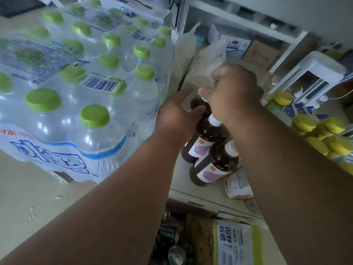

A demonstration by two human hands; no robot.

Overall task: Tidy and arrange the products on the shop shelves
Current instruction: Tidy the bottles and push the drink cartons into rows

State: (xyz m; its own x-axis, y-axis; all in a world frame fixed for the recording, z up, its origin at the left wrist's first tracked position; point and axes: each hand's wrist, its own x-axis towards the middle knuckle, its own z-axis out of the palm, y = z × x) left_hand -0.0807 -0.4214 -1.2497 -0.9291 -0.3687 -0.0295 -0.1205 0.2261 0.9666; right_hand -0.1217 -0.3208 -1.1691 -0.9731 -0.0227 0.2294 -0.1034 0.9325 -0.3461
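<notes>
Beside a shrink-wrapped water pack (76,88), a right hand (233,96) grips a dark bottle's (202,138) white cap; the left hand (175,115) touches another bottle (197,104).

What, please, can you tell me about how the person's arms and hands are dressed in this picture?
Both forearms are bare as far as the frame shows: no sleeves come into view. The left hand and the right hand wear no gloves, and no watch, bracelet or ring shows on them. The image is somewhat blurred, so small items could be missed.
</notes>
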